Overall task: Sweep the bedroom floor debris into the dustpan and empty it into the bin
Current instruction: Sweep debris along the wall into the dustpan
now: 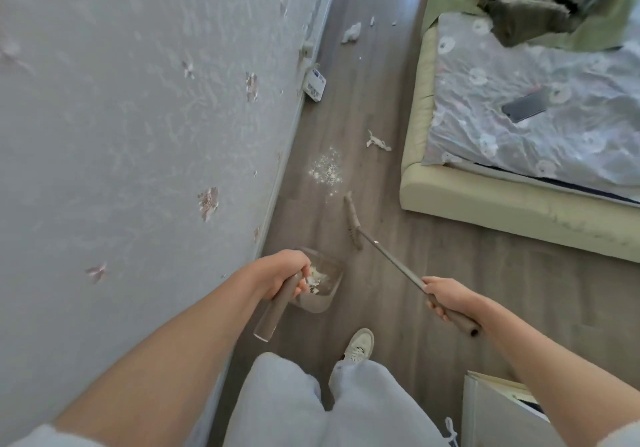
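Currently the left hand (pixel 284 275) is gripping the taupe handle of the clear plastic dustpan (pixel 320 282), already holding scraps, while the right hand (pixel 446 296) is clasping the slim taupe broom (pixel 353 221). Just beyond its bristles, white crumbs (pixel 327 171) are waiting; farther off, paper scraps (pixel 351 32). Next, probably sweeping the crumbs back toward the pan.

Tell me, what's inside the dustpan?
The dustpan holds pale scraps and some small dark bits. The left hand, gripping the handle, covers part of the pan, so anything under it is hidden.
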`<state>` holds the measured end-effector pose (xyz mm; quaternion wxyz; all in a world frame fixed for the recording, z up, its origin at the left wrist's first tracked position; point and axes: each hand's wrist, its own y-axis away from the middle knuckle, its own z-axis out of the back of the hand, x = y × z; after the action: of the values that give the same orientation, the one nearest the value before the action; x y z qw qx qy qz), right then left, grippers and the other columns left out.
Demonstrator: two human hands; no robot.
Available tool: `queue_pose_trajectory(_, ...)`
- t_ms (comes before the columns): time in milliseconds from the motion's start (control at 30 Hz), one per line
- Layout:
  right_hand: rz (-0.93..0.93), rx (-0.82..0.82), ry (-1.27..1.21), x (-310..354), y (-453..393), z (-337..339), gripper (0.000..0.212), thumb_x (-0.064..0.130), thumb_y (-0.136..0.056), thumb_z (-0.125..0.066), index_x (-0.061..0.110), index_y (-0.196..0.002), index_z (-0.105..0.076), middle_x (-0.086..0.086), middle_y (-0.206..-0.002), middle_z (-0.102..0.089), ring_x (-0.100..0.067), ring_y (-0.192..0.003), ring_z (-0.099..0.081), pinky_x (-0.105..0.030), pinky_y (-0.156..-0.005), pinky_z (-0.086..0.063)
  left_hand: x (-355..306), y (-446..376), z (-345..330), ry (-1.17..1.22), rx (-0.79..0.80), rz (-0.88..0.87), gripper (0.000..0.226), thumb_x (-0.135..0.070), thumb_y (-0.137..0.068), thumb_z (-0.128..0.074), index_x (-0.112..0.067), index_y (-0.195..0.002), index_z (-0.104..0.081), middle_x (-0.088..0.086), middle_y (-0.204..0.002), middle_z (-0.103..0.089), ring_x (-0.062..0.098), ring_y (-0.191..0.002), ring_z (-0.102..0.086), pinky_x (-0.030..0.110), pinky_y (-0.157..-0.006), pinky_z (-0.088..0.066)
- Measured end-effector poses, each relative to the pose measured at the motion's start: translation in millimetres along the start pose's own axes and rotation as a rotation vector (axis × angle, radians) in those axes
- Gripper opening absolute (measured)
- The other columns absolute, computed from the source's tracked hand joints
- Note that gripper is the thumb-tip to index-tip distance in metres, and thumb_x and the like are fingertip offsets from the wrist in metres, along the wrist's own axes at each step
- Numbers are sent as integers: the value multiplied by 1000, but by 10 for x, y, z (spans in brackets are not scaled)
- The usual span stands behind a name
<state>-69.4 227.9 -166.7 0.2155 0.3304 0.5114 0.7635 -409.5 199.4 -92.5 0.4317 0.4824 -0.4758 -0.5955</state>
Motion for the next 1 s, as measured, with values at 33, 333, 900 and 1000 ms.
queue_pose_trajectory(33,13,-15,-7,104,-23,138,50,13,-98,-41,22,-147,-39,-8,-68,-51,-12,-37,-42,-19,-36,-36,-131,6,-42,2,5,-9,8,-6,-80,-47,-9,-84,-53,11,-71,-56,14,-49,-45,20,-49,-42)
queue_pose_trajectory(333,14,-138,-132,1368,-397,926,23,14,-95,-39,26,-111,-52,-8,-70,-53,-13,-42,-42,-19,-38,-36,-1300,-422,180,-33,30,-47,22,-8,-75,-49,-10,-95,-57,13,-87,-60,15,-57,-51,21,-49,-45)
queue_pose_trajectory(900,-130,-153,-25,3448,-2379,2152,21,12,-98,-37,3,-114,-49,-7,-74,-51,-13,-50,-45,-22,-39,-41,-2769,-1193,1025,-31,-1,73,17,-6,-80,-47,-10,-93,-56,8,-84,-57,11,-43,-46,21,-48,-40)
queue_pose_trajectory(1000,-57,-90,212,3741,-2619,1986,22,7,-93,-34,4,-82,-53,-10,-67,-54,-22,-54,-49,-31,-51,-41,-2897,-1251,1121,-22,13,101,13,-6,-80,-46,-13,-87,-54,7,-76,-54,11,-39,-42,20,-48,-37)
